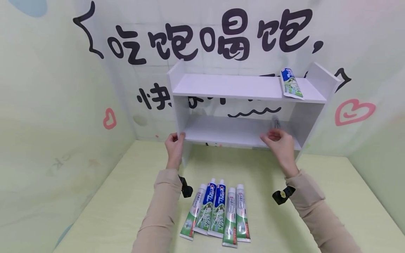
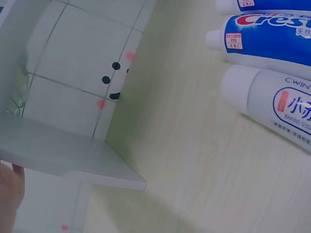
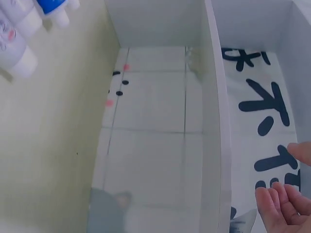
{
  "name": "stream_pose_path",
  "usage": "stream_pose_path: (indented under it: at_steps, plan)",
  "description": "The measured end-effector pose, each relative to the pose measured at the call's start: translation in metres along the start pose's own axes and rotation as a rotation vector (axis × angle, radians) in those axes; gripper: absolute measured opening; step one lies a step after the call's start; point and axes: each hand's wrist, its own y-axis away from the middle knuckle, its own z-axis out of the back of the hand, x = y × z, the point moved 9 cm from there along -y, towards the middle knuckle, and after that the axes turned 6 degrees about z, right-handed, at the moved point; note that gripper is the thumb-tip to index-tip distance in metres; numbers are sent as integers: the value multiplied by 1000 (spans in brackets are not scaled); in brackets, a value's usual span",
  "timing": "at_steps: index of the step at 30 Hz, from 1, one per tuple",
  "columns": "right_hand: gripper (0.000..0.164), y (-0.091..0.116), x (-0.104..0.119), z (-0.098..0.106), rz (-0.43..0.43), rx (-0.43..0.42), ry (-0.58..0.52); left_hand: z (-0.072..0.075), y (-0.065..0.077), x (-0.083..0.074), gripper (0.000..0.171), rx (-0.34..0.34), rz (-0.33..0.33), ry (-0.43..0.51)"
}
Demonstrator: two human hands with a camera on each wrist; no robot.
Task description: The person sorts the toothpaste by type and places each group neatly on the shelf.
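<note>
A white two-tier shelf (image 1: 227, 86) stands against the wall. My left hand (image 1: 175, 147) grips its left side panel near the lower board, thumb at the front edge and fingers outside. Over the right part of the lower board is my right hand (image 1: 280, 144), fingers loosely bent and thumb apart, with nothing between them. Just beyond it lies a toothpaste tube (image 1: 276, 122), partly hidden by the hand; its flat tail (image 3: 244, 222) shows beside the fingertips in the right wrist view. A blue-and-green toothpaste tube (image 1: 291, 83) lies on the upper board, at the right.
On the table (image 1: 104, 211) in front of the shelf, several toothpaste tubes lie side by side, caps toward the shelf: blue Crest tubes (image 1: 218, 209) and white-and-green baking soda tubes (image 1: 231, 218). A wall with large black characters (image 1: 235, 33) rises behind.
</note>
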Motion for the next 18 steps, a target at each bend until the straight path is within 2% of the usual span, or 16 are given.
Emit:
stream_pose_path:
  at_steps: [9,18]
  plan:
    - [47,20,-1,-9,-47,34,-88,-1,0,3,22,11,11,23]
    - [46,44,-8,-21,-80,70,-71,0,-1,2,23,19,27,39]
